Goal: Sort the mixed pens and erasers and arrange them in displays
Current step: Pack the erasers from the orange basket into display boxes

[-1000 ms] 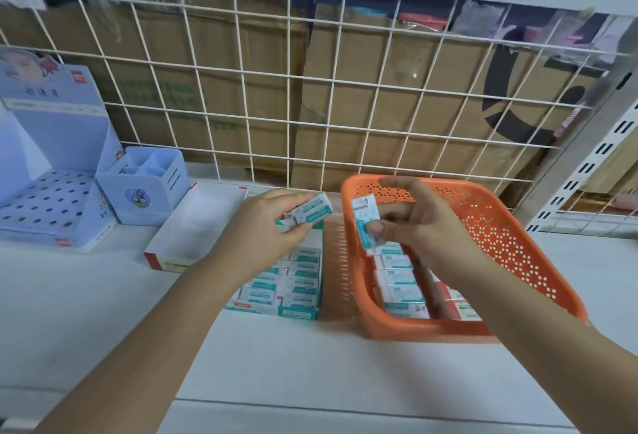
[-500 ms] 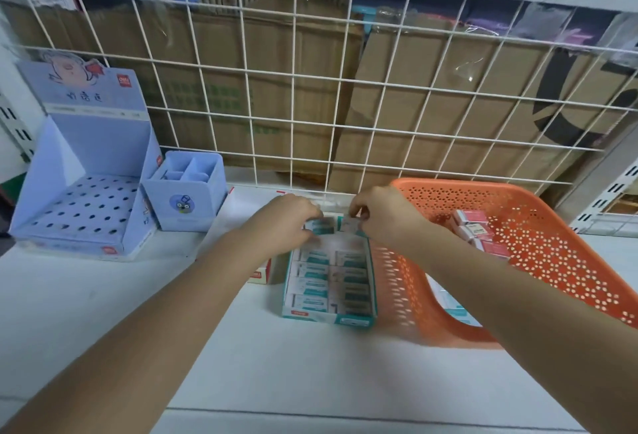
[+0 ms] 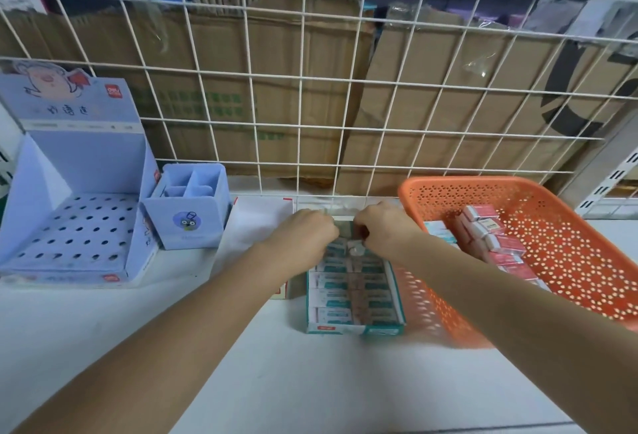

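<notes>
Filling the twelve o'clock row of the box (image 3: 355,330), seemingly, the left hand (image 3: 303,233) and right hand (image 3: 385,230) are reaching curled fingers onto erasers (image 3: 345,280) there, their grip hidden, with the basket (image 3: 466,182) sitting at three o'clock.

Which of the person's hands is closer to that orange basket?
Right. The right hand is at the far end of the teal eraser box, just beside the orange basket and its left wall. The left hand is on the box's other side, farther from the basket.
</notes>
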